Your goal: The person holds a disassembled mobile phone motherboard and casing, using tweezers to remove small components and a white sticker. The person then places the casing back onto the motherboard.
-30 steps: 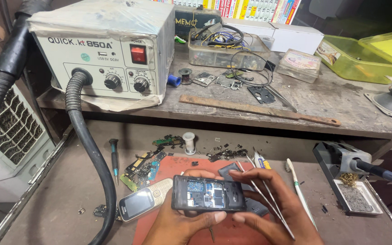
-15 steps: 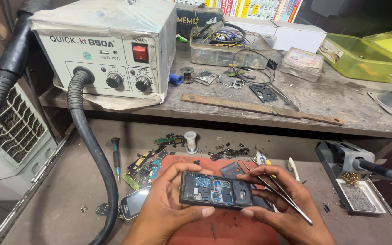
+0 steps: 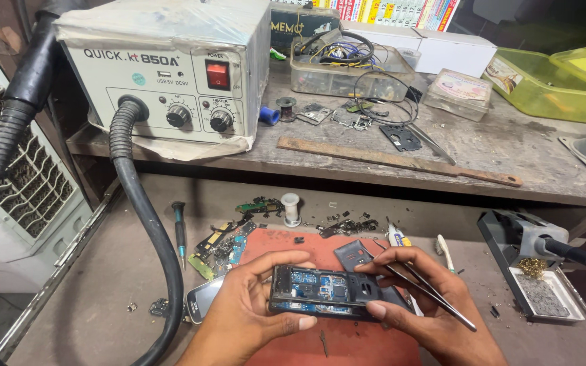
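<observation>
Both hands hold an opened mobile phone (image 3: 323, 291) with its back off, showing a blue circuit board and metal shields, over a red work mat (image 3: 347, 342). My left hand (image 3: 249, 308) grips the phone's left end, thumb below and fingers above. My right hand (image 3: 418, 305) grips the right end and also holds metal tweezers (image 3: 435, 295) that point down to the right. A dark plastic back part (image 3: 355, 254) lies just behind the phone.
A hot-air rework station (image 3: 164, 74) with a black hose (image 3: 147, 230) stands on the upper shelf at left. Loose circuit boards (image 3: 222, 247), a screwdriver (image 3: 180, 230), another phone (image 3: 205, 298) and a soldering iron stand (image 3: 530, 261) surround the mat. Boxes and a wooden strip (image 3: 395, 159) sit on the shelf.
The phone has tilted from facing up toward me to lying flatter and lower over the mat. Both hands moved down with it, still holding it and the tweezers.
</observation>
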`<control>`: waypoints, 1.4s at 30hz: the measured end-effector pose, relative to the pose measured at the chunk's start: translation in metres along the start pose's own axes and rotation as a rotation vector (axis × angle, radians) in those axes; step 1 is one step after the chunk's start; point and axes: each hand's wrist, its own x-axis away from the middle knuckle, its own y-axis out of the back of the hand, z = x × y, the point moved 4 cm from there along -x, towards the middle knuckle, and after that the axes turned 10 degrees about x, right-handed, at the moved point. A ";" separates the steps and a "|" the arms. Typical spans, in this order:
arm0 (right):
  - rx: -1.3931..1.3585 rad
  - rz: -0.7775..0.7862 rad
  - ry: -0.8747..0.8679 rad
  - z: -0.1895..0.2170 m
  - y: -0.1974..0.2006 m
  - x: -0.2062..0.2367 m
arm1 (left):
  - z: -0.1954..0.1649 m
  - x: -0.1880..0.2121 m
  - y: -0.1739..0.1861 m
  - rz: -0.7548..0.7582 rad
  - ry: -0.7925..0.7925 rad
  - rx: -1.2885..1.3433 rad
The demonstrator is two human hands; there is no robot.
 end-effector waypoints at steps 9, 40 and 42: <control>-0.110 -0.071 -0.042 -0.012 0.009 -0.001 | 0.004 0.001 0.000 0.000 -0.016 -0.028; 0.591 -0.656 0.105 -0.002 0.046 0.021 | -0.002 0.011 -0.002 -0.165 0.035 -0.725; 0.558 -0.627 0.132 -0.005 0.044 0.022 | -0.005 0.008 -0.004 -0.124 0.037 -0.845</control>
